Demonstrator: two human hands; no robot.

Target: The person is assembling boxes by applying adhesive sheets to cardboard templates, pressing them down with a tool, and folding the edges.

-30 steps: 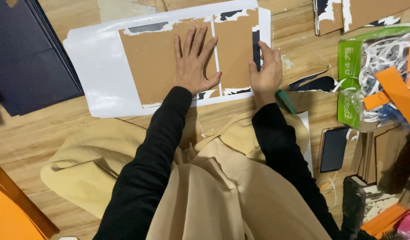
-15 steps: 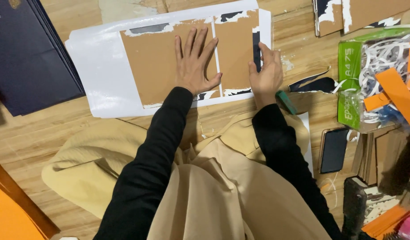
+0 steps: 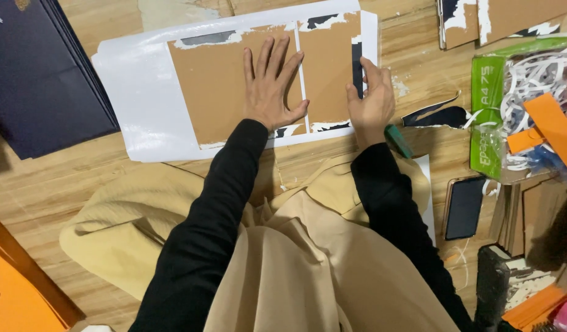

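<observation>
Wooden floorboards (image 3: 43,184) fill the view, and I sit on them in a beige garment with black sleeves. Straight ahead lies a white sheet (image 3: 145,98) with brown cardboard panels (image 3: 212,86) showing where its surface layer is torn away; ragged black and white scraps cling along the top and bottom edges.

I have my left hand (image 3: 272,86) spread flat, fingers splayed, palm pressing down on the larger brown panel just left of the narrow white strip that divides the two panels. My right hand (image 3: 372,98) rests on the sheet's right part, fingers curled against a dark strip (image 3: 358,71) at the panel's right edge; whether it pinches that strip or only presses it I cannot tell. A green object (image 3: 397,140) pokes out just under that wrist, lying on the floor.

A dark navy board (image 3: 40,74) lies at the far left, touching the white sheet's edge. To the right sit a torn black scrap (image 3: 440,115), a green-labelled clear bag (image 3: 529,98) stuffed with white shreds and orange pieces, and a phone (image 3: 463,208) lying face up near my right elbow. Orange card (image 3: 16,295) shows in the lower left corner.
</observation>
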